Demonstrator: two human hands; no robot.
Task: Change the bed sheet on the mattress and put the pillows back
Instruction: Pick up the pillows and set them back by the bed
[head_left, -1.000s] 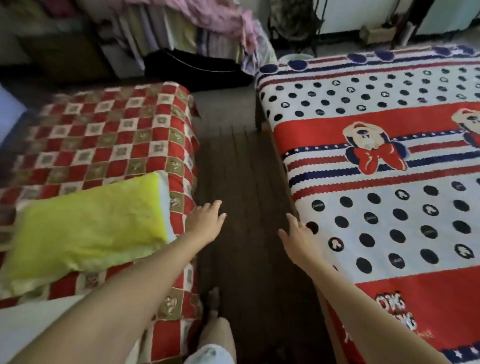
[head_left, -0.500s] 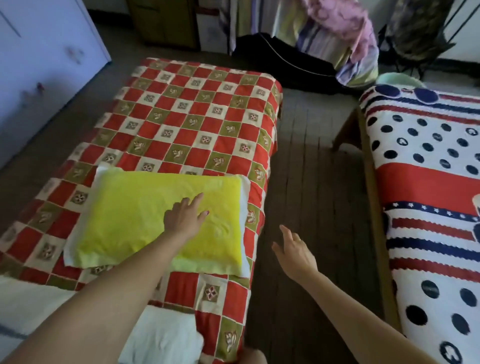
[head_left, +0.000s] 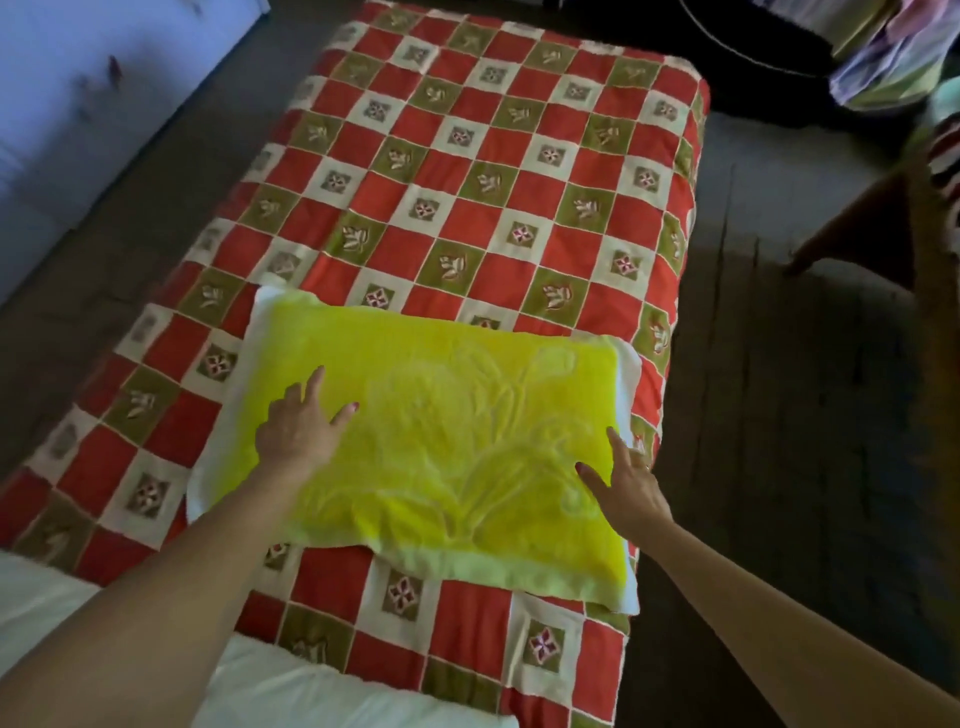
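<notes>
Beneath both flat, spread hands lies the yellow pillow.

The left hand lies flat on the yellow pillow, the right hand at its right edge. Beyond both hands the checked sheet runs flat and bare to the foot of the bed. Left of the left hand a dark strip of floor is open up to the pale cabinet. Right of the right hand the floor gap is open; a wooden bed leg juts in farther ahead. Behind the left hand, white bedding lies beneath its forearm
</notes>
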